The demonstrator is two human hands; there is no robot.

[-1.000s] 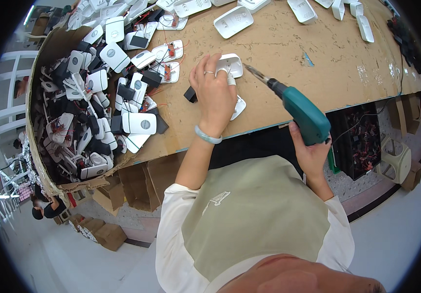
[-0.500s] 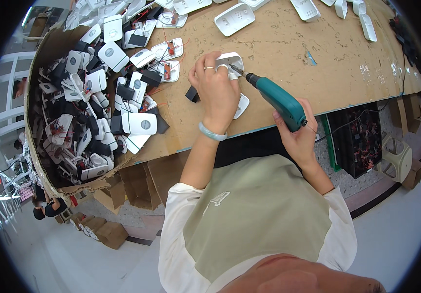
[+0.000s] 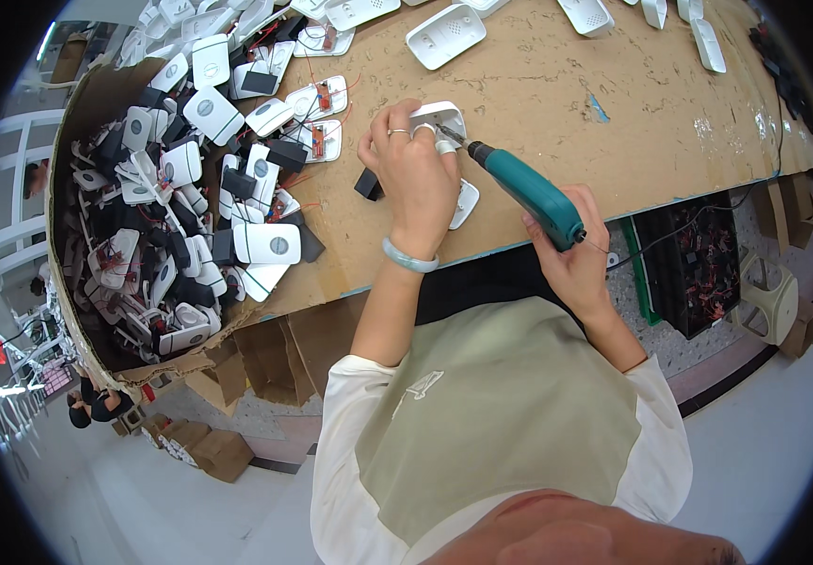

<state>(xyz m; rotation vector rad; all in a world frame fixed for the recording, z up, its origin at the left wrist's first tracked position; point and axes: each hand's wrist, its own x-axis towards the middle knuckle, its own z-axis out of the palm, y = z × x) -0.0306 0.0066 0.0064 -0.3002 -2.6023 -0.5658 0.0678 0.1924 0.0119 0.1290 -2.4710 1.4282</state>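
Observation:
A teal electric screwdriver (image 3: 531,193) is gripped at its rear end by my right hand (image 3: 571,240). Its tip reaches into a small white plastic housing (image 3: 446,117) on the cardboard-covered table. Over the left side of that housing lies my left hand (image 3: 414,169), its fingers bent round the rim and holding it; the hand hides part of the inside. Just below is another white plastic piece (image 3: 464,204), partly behind the left hand. A small black block (image 3: 369,185) rests beside the left wrist.
To the left, a large cardboard box (image 3: 96,353) is heaped with white devices, black blocks and wires. White shells with red circuit boards (image 3: 320,139) lie near it. Empty white housings (image 3: 446,38) line the far edge. The screwdriver's cord (image 3: 699,221) runs off right, above a black crate (image 3: 684,273).
The whole view has shifted slightly. Both hands keep their places on the housing and the screwdriver, whose tip stays inside the housing.

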